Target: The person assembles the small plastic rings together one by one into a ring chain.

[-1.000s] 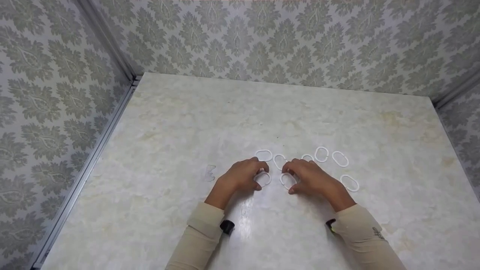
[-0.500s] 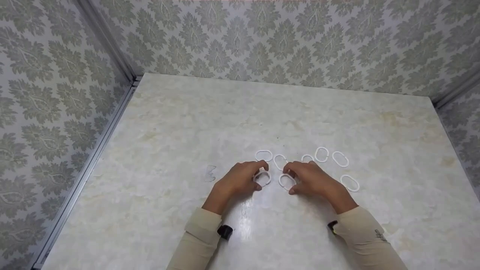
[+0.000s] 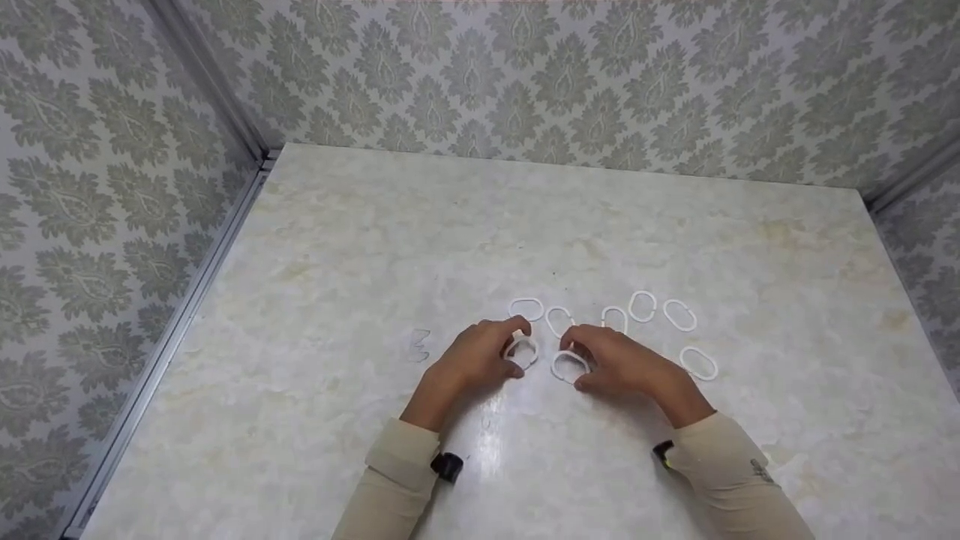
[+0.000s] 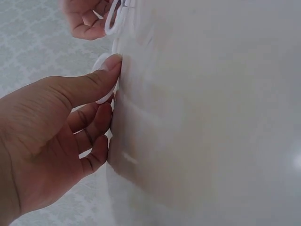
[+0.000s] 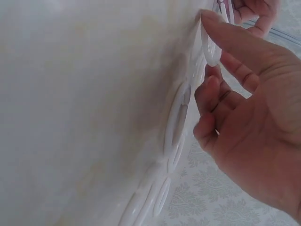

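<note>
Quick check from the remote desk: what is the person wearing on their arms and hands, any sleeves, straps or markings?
Both arms wear long beige fabric sleeves down to the wrists: left sleeve, right sleeve. The left hand and right hand are bare, without gloves. A small black device sits at each cuff, left black device and right black device. The right sleeve carries a small dark marking.

A pale marble table (image 3: 375,247) bears white rings (image 3: 642,307) near its middle, with a clear scrap (image 3: 419,345) left of them.
</note>
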`<state>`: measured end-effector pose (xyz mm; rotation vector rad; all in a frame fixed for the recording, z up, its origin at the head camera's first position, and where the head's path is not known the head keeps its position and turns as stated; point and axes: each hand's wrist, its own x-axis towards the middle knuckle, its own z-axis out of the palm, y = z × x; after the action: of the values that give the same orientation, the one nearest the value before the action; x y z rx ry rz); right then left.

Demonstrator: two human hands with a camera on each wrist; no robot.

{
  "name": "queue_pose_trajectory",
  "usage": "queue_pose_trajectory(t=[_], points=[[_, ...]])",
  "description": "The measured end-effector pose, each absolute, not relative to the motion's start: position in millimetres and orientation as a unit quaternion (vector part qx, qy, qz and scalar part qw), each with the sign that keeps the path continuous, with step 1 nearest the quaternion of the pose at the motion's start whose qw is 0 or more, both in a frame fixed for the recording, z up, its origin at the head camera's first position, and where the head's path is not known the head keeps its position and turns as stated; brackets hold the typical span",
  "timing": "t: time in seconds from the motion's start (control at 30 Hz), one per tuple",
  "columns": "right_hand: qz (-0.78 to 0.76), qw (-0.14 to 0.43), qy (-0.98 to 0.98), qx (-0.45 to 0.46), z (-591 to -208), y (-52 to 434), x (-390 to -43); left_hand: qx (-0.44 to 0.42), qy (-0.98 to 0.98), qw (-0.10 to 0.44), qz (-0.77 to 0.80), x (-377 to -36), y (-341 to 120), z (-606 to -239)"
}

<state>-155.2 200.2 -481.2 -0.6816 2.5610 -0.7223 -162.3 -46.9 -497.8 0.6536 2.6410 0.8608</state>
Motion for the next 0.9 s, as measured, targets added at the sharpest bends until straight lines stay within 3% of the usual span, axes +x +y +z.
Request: queue_pose_trajectory(t=[0.53,0.9], points=[[-0.383,0.186,0.859,-0.284,-483.4,201.0,-159.9,0.223,0.907,0.141,0.328,-160.8,-50.3,-497.8],[-0.432,0.165,0.86,-0.216,-485.8,199.8,-161.8,0.216,0.899,0.134,0.357,-163.3,-54.2,-498.8]])
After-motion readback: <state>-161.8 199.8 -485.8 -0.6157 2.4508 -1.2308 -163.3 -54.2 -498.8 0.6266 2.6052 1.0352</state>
